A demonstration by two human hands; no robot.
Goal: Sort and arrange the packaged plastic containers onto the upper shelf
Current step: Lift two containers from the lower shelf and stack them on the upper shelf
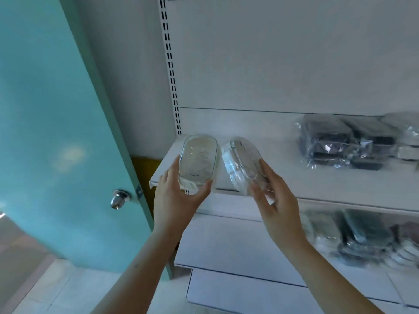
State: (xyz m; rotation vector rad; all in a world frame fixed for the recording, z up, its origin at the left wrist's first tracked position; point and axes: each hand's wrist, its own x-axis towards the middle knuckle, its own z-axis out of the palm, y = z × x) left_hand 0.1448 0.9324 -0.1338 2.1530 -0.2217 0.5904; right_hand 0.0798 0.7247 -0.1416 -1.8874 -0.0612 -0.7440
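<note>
Two wrapped containers (198,159) held, dark packages (340,141) right, teal door (56,132) left

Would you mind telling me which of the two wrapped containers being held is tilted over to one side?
The container in the right hand: its wrapped container leans leftward, while the left hand's container faces the camera squarely.

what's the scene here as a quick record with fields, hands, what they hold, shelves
left hand: grips clear oval container, upright, at the left end of the shelf front
right hand: grips plastic-wrapped container, tilted
upper shelf: white; bagged dark containers lie to the right
lower shelf: more bagged packs, blurred
left of shelving: teal door with metal knob
</note>
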